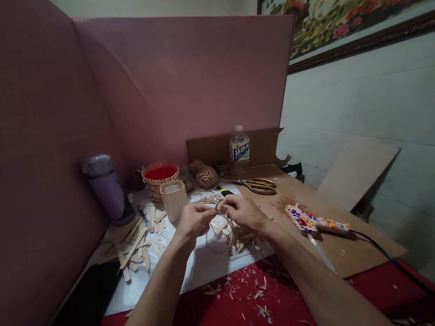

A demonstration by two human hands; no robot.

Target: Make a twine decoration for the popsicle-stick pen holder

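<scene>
My left hand and my right hand meet over the white sheet, fingertips pinched close together. Between them runs a thin length of twine, whose loop hangs below the fingers. Exactly how it lies in the fingertips is too small to tell. Just behind my left hand stands a small cup made of wooden sticks. Below my right hand lie loose wood pieces. A black and yellow tool handle shows just beyond the fingers, partly hidden.
Craft sticks are scattered left, beside a purple flask. Behind stand a stick-covered red container, a twine ball and a plastic bottle. Scissors and a corded glue gun lie right on cardboard.
</scene>
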